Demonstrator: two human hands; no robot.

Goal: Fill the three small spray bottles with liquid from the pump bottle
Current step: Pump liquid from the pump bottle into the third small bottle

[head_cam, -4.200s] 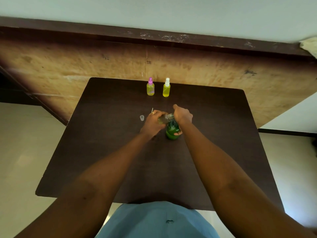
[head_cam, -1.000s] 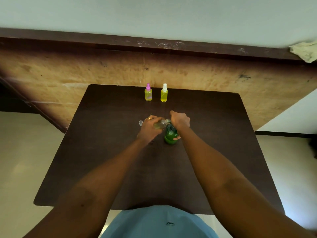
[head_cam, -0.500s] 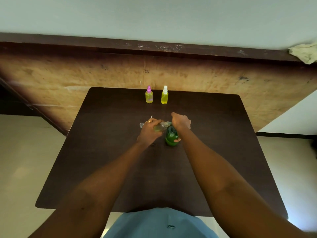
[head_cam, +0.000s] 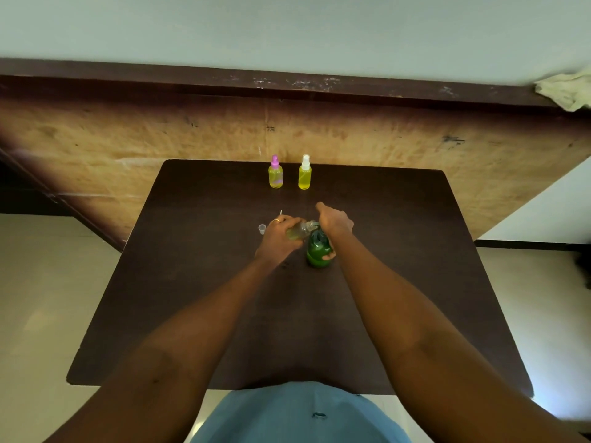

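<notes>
Your dark brown table point(head_cam: 192, 314) carries everything. Your right hand point(head_cam: 334, 222) is curled over the top of the green pump bottle point(head_cam: 316, 251), thumb against its side, near the table's middle. Your left hand point(head_cam: 276, 239) grips a tilted uncapped spray bottle point(head_cam: 297, 231), its mouth at the pump's spout. The pink-topped spray bottle point(head_cam: 275, 175) and white-topped spray bottle point(head_cam: 304, 175), both yellow-filled, stand upright at the far edge. A small clear cap point(head_cam: 262, 229) sits just beside your left hand.
</notes>
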